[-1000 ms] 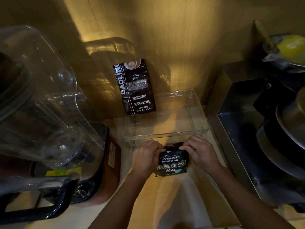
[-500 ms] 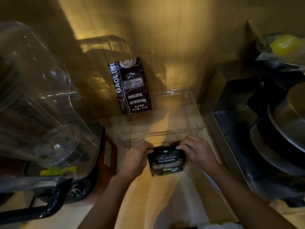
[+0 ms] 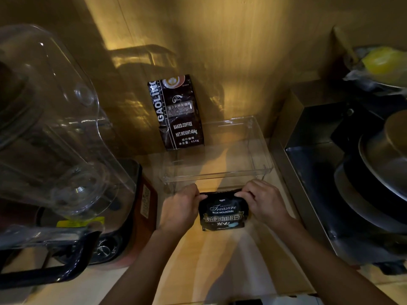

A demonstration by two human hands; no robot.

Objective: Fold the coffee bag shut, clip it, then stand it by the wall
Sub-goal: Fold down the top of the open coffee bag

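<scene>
A small black coffee bag [image 3: 223,213] with "Treasure Blue Mountain" print stands on the wooden counter, just in front of a clear tray. My left hand [image 3: 179,208] pinches its top left corner and my right hand [image 3: 263,202] pinches its top right corner. The top edge is rolled down between my fingers. No clip is visible.
A larger dark "Gaoling" coffee bag [image 3: 177,112] leans upright against the back wall. The clear plastic tray [image 3: 262,148] sits between it and my hands. A big blender with a clear jug [image 3: 55,139] fills the left. A steel sink [image 3: 312,172] with pans lies at the right.
Both hands stay on the small bag's top corners. The bag's top looks lower and more rolled than before; the view has shifted slightly.
</scene>
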